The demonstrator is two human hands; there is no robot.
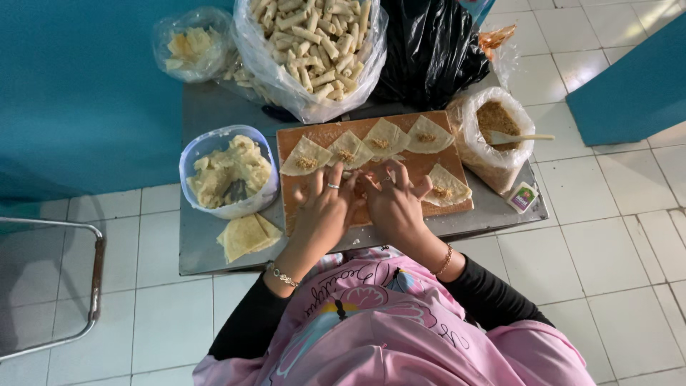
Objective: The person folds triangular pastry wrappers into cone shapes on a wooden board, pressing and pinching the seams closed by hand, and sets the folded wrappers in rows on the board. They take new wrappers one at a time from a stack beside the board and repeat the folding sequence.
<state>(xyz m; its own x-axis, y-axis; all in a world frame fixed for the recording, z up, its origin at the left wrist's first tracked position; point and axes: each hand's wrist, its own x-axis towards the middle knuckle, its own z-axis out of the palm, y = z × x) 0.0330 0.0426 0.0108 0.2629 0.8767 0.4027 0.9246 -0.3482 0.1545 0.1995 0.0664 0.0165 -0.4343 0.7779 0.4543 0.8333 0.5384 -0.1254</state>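
At frame centre, the left hand (323,209) and right hand (395,204) press together, fingertips pinching a wrapper (359,187) on the wooden board (325,134). It looks thin, soft and tearable; its edges seem the best hold.

Filled wrappers (366,146) crowd the board (314,134); bags ring it

A grey metal table (207,250) carries a wooden board (371,136), bags and wrappers (246,236).

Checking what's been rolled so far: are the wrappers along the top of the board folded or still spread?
Spread. The four wrappers on the wooden board lie flat and open, each with a small mound of filling showing uncovered.
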